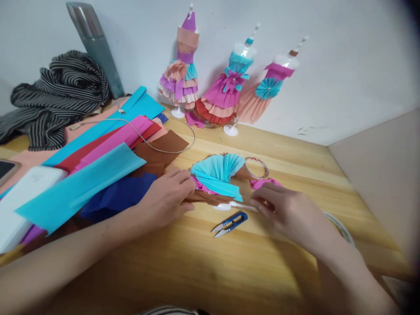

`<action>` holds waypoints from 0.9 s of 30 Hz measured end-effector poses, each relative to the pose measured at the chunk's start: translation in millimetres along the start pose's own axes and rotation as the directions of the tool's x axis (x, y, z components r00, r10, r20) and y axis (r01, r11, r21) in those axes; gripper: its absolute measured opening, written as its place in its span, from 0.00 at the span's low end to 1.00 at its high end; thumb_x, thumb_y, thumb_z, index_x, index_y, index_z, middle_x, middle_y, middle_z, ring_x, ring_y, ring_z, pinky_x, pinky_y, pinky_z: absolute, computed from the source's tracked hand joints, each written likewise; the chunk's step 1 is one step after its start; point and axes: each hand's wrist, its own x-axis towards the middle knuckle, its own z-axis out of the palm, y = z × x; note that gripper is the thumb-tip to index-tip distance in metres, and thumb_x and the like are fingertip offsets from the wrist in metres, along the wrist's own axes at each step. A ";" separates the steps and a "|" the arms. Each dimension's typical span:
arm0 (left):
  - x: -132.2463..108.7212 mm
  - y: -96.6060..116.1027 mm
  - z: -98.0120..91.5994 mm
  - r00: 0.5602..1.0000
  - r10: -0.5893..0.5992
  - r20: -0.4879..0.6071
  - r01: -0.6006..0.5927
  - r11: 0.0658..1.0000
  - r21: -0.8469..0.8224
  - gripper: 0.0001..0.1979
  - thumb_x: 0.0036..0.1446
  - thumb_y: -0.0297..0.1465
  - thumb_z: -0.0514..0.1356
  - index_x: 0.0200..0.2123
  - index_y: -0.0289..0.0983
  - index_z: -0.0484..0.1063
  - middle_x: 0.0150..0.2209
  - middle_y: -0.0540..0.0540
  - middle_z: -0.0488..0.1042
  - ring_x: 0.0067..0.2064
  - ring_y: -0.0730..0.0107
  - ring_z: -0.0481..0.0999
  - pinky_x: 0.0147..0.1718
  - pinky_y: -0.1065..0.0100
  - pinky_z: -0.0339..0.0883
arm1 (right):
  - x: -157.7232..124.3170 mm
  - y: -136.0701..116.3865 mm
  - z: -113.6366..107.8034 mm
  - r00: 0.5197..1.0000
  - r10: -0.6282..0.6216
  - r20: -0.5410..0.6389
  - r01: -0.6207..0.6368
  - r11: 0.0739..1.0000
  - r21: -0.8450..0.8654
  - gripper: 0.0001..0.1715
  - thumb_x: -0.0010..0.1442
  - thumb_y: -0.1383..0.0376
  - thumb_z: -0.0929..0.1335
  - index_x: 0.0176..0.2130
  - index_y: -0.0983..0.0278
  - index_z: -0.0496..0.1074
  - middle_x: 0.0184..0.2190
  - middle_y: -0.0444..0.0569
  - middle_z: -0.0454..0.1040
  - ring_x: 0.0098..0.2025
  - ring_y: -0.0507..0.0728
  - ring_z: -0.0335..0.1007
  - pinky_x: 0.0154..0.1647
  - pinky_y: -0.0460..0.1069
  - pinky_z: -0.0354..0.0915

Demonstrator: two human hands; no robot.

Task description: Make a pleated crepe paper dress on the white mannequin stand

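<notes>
A small paper dress lies flat on the wooden table, with a pleated light-blue fan over pink and brown layers. My left hand pinches its left edge, fingers closed on the paper. My right hand rests at the dress's right side, fingers curled near a pink scrap and a white stand part; what it grips is unclear. Blue thread snips lie just in front of the dress.
Three finished paper dresses on small stands line the back wall. Crepe paper sheets in blue, pink, red and brown pile at left, with a cable, a white box, a striped cloth and a tape ring.
</notes>
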 end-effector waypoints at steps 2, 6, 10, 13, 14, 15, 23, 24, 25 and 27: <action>-4.9 0.3 5.6 0.999 0.011 -0.053 -0.011 1.000 0.012 0.08 0.51 0.27 0.63 0.32 0.38 0.65 0.39 0.46 0.71 0.45 0.62 0.68 0.41 0.62 0.66 | 0.2 -13.2 2.3 0.981 -0.049 -0.186 0.067 0.994 0.091 0.11 0.63 0.63 0.63 0.32 0.64 0.71 0.27 0.49 0.72 0.25 0.52 0.66 0.25 0.46 0.60; -10.4 0.9 16.2 0.990 0.045 -0.133 -0.041 0.999 0.036 0.11 0.50 0.28 0.64 0.35 0.38 0.65 0.41 0.44 0.71 0.46 0.59 0.69 0.44 0.59 0.68 | 13.1 -43.3 21.1 0.945 -0.204 -0.255 0.231 0.969 0.081 0.08 0.61 0.63 0.66 0.34 0.65 0.72 0.31 0.51 0.73 0.32 0.55 0.67 0.31 0.48 0.63; -10.7 -1.4 26.9 0.981 0.032 -0.193 -0.030 0.999 0.014 0.14 0.51 0.27 0.62 0.42 0.36 0.66 0.47 0.41 0.71 0.49 0.59 0.70 0.48 0.57 0.69 | 28.8 -51.1 39.9 0.962 -0.194 -0.190 0.189 0.981 -0.046 0.11 0.59 0.60 0.67 0.31 0.66 0.71 0.29 0.52 0.71 0.31 0.58 0.63 0.29 0.51 0.59; -9.7 -3.0 31.4 0.970 0.029 -0.243 -0.033 0.999 -0.011 0.14 0.54 0.25 0.60 0.45 0.36 0.66 0.48 0.41 0.71 0.49 0.60 0.71 0.49 0.58 0.69 | 33.2 -47.5 44.3 0.960 -0.195 -0.200 0.187 0.981 -0.060 0.09 0.59 0.63 0.67 0.29 0.66 0.71 0.27 0.51 0.70 0.30 0.57 0.61 0.29 0.50 0.58; -9.4 -3.1 32.1 0.966 0.032 -0.258 -0.037 0.999 -0.017 0.12 0.55 0.25 0.59 0.44 0.36 0.67 0.46 0.41 0.72 0.48 0.60 0.71 0.48 0.58 0.70 | 33.5 -46.3 44.6 0.958 -0.198 -0.208 0.190 0.980 -0.057 0.09 0.59 0.64 0.67 0.29 0.66 0.71 0.27 0.50 0.70 0.30 0.57 0.61 0.30 0.50 0.58; -9.2 -3.0 32.4 0.962 0.036 -0.270 -0.043 0.999 -0.021 0.10 0.56 0.25 0.58 0.42 0.36 0.68 0.44 0.41 0.73 0.47 0.60 0.72 0.46 0.58 0.70 | 33.3 -45.4 44.7 0.957 -0.200 -0.212 0.194 0.980 -0.051 0.09 0.59 0.65 0.66 0.28 0.66 0.71 0.27 0.50 0.70 0.30 0.56 0.61 0.30 0.50 0.58; -11.2 -3.7 35.4 0.929 0.115 -0.350 -0.096 0.993 0.074 0.09 0.60 0.23 0.53 0.28 0.35 0.70 0.33 0.43 0.74 0.37 0.66 0.72 0.37 0.66 0.70 | 30.9 -44.0 42.9 0.954 -0.210 -0.214 0.213 0.977 -0.009 0.10 0.62 0.66 0.65 0.29 0.65 0.71 0.26 0.50 0.70 0.29 0.55 0.62 0.30 0.49 0.58; -11.6 -4.3 36.4 0.931 0.119 -0.345 -0.099 0.992 0.076 0.09 0.59 0.23 0.53 0.28 0.35 0.69 0.34 0.43 0.74 0.37 0.66 0.72 0.37 0.66 0.70 | 30.9 -43.9 42.6 0.952 -0.216 -0.216 0.220 0.976 -0.005 0.11 0.62 0.67 0.64 0.29 0.65 0.71 0.26 0.50 0.70 0.29 0.55 0.62 0.30 0.49 0.58; -11.9 -4.9 37.1 0.933 0.118 -0.340 -0.100 0.992 0.071 0.09 0.59 0.22 0.53 0.28 0.35 0.69 0.34 0.43 0.74 0.38 0.66 0.72 0.37 0.66 0.70 | 30.9 -43.8 42.4 0.950 -0.222 -0.219 0.226 0.974 -0.006 0.11 0.62 0.67 0.64 0.29 0.66 0.71 0.26 0.50 0.71 0.29 0.55 0.62 0.30 0.49 0.58; -12.0 -5.2 37.7 0.932 0.107 -0.347 -0.097 0.994 0.045 0.08 0.59 0.23 0.54 0.29 0.34 0.70 0.34 0.42 0.74 0.38 0.65 0.72 0.38 0.65 0.70 | 31.0 -43.6 42.6 0.947 -0.231 -0.225 0.234 0.972 -0.011 0.12 0.63 0.68 0.64 0.28 0.66 0.71 0.26 0.50 0.71 0.29 0.55 0.63 0.30 0.49 0.58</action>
